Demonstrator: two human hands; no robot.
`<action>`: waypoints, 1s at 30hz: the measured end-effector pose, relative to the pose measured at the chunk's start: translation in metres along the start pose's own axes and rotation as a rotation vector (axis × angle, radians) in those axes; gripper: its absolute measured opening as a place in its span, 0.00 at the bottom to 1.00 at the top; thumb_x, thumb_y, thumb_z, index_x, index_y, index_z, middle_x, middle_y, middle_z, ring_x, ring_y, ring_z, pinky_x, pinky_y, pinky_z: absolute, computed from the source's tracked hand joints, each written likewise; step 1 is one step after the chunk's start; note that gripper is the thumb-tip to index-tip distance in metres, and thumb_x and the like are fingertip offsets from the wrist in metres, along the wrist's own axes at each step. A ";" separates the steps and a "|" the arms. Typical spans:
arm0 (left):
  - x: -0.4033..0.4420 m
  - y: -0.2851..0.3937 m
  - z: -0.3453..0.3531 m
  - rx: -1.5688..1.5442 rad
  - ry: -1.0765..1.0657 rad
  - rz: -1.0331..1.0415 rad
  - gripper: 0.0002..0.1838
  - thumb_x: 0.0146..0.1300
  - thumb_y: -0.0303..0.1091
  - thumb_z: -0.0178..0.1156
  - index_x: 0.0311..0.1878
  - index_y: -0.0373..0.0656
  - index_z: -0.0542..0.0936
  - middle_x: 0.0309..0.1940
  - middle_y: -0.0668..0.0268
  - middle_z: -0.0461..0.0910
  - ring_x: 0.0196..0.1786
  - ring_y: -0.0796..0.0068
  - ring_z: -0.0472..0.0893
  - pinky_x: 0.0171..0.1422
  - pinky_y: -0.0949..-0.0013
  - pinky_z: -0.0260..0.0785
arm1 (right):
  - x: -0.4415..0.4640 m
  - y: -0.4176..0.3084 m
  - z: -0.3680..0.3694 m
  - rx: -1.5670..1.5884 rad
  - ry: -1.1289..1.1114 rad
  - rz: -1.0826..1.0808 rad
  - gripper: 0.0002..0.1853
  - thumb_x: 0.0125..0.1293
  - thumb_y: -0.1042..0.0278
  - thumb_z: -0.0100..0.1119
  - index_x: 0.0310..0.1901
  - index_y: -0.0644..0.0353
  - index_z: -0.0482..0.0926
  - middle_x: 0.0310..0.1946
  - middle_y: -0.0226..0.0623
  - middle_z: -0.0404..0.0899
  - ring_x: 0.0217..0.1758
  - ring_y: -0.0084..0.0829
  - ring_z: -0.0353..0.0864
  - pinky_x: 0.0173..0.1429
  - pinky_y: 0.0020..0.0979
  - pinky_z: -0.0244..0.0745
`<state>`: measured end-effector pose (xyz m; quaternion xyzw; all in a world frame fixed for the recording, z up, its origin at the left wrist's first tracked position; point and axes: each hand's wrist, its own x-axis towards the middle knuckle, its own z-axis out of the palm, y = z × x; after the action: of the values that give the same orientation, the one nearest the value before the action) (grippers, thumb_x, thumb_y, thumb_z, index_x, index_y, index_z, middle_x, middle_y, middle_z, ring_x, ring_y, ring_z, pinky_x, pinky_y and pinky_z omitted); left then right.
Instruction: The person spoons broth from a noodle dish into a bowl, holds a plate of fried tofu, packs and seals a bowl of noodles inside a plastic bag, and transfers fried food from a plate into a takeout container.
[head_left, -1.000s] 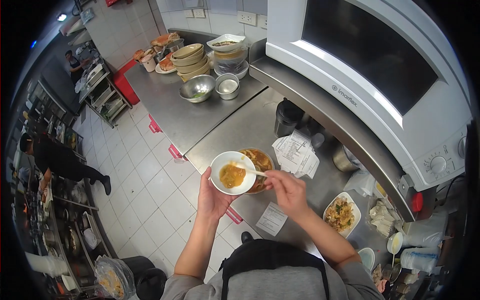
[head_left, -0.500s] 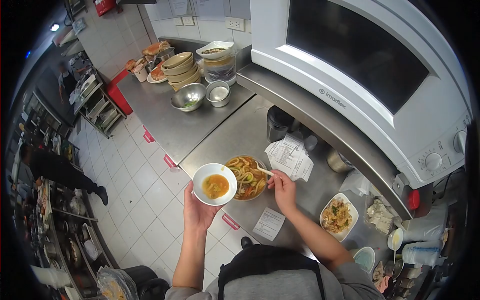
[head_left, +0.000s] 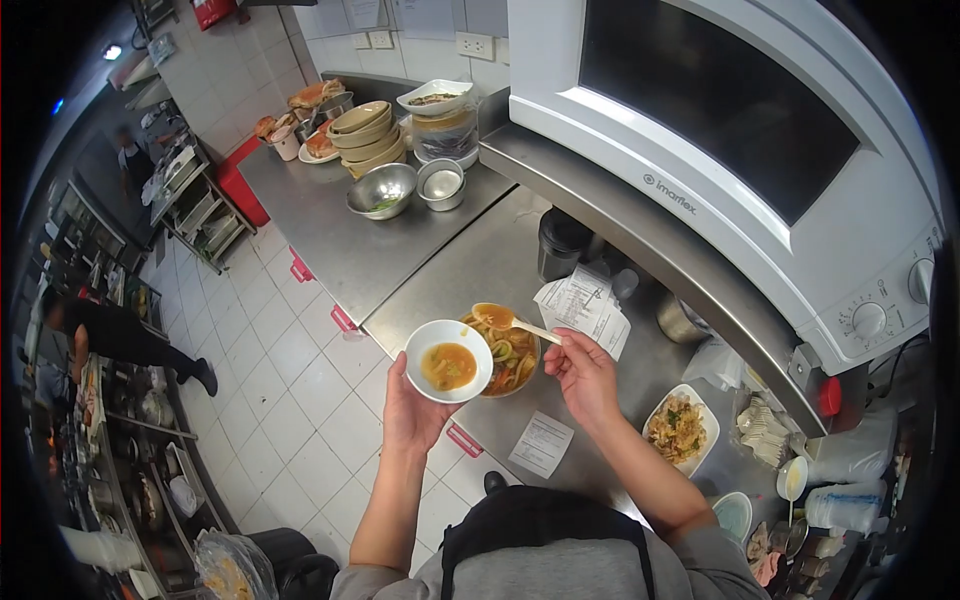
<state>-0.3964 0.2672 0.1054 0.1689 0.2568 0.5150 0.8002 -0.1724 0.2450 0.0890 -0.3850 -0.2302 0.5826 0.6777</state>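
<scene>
My left hand (head_left: 415, 412) grips a small white bowl (head_left: 477, 378) from below and at its side. Orange-brown broth (head_left: 447, 366) lies in the bottom of that bowl. Pinched in my right hand (head_left: 585, 373) is the pale handle of a spoon (head_left: 494, 316), its bowl filled with orange-brown sauce. The spoon hovers over a larger clear bowl of thick noodles (head_left: 517, 355) with green vegetables, which stands on the steel counter. The white bowl overlaps the noodle bowl's left side and hides part of it.
Printed slips (head_left: 585, 310) lie behind the noodle bowl, and another receipt (head_left: 542, 444) is in front. A white dish of food (head_left: 682, 430) sits to the right. Above the counter is a microwave (head_left: 720, 110) on a steel shelf (head_left: 640, 230). A person (head_left: 125, 340) bends at the left shelves.
The spoon has come up out of the noodle bowl with sauce in it. My left hand and the white bowl have shifted slightly right and up.
</scene>
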 end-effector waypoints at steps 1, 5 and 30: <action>0.001 -0.001 0.001 0.002 0.001 -0.003 0.33 0.67 0.54 0.41 0.64 0.36 0.58 0.60 0.48 0.65 0.60 0.49 0.70 0.57 0.48 0.72 | -0.005 -0.003 0.008 -0.015 -0.038 -0.017 0.11 0.68 0.70 0.49 0.47 0.67 0.75 0.28 0.36 0.78 0.28 0.24 0.76 0.37 0.23 0.72; 0.001 -0.003 0.007 -0.006 -0.036 -0.014 0.32 0.68 0.54 0.40 0.64 0.36 0.58 0.60 0.49 0.65 0.60 0.50 0.71 0.58 0.49 0.71 | -0.023 -0.005 0.025 -0.660 -0.332 -0.317 0.10 0.68 0.75 0.46 0.46 0.67 0.75 0.28 0.36 0.78 0.27 0.25 0.78 0.34 0.23 0.74; -0.005 0.004 -0.002 -0.084 -0.012 0.012 0.33 0.67 0.53 0.42 0.66 0.35 0.55 0.63 0.46 0.60 0.63 0.45 0.67 0.60 0.41 0.67 | 0.018 0.030 -0.039 -0.014 0.165 0.040 0.11 0.68 0.70 0.49 0.47 0.66 0.75 0.27 0.37 0.77 0.27 0.25 0.75 0.36 0.25 0.71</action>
<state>-0.4021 0.2642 0.1076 0.1395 0.2293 0.5290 0.8050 -0.1567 0.2531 0.0397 -0.4410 -0.1698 0.5605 0.6801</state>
